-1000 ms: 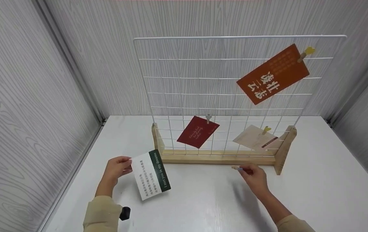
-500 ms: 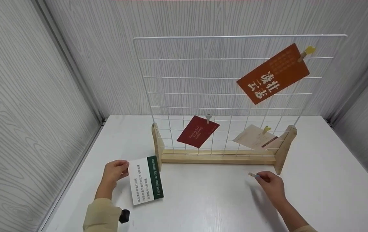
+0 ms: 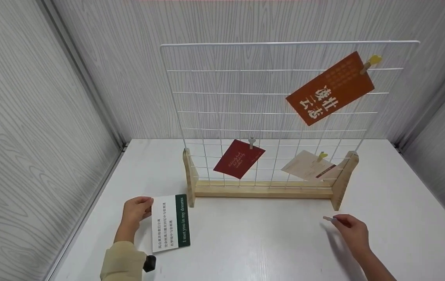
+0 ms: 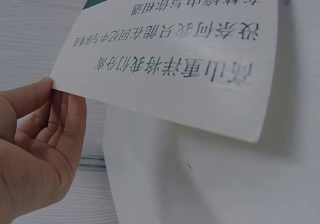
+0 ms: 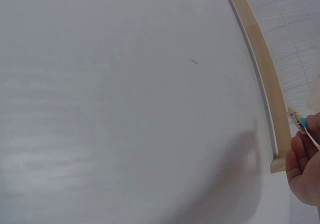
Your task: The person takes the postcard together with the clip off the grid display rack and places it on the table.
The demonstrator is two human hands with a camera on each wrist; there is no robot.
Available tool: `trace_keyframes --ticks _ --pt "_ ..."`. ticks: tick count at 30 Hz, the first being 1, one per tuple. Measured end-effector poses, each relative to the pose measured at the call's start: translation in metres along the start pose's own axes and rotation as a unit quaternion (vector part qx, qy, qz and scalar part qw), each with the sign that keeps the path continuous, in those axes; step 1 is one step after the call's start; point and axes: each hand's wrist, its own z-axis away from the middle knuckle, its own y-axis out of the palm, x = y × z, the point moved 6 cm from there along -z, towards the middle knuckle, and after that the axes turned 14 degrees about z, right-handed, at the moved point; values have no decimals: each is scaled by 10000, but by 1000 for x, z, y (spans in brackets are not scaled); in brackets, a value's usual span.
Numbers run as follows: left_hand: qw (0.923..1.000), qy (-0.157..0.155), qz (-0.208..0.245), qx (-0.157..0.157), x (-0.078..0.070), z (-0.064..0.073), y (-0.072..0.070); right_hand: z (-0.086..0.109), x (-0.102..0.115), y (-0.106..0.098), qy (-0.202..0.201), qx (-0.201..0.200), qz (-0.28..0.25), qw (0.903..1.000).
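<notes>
You face a grey wood-grain back wall (image 3: 128,78), with a matching left wall (image 3: 19,117) and right wall (image 3: 444,150) meeting it at grey corner strips (image 3: 85,72); light glints softly on your white worktop (image 3: 253,238).

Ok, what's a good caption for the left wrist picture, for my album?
The left hand holds a white and green card by its corner.
</notes>
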Motion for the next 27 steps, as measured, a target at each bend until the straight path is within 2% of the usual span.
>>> trace_keyframes --ticks 6,12,16,21,24,27 --pt "10000 -19 -43 -76 -3 5 -1 4 -6 -11 385 131 73 9991" --pt "9999 -161 8 38 -29 39 4 4 -18 -17 534 230 80 9983" --pt "9996 -265 42 95 -36 47 3 4 -25 -20 678 299 197 9971" --pt "9995 -261 152 -60 -33 46 1 4 -36 -25 1002 434 203 9938" --pt "9996 -173 68 -214 -26 39 0 3 -42 -30 1157 460 148 9921" --pt "9995 -18 -143 -272 -14 26 -2 1 -49 -34 1294 523 136 9901"
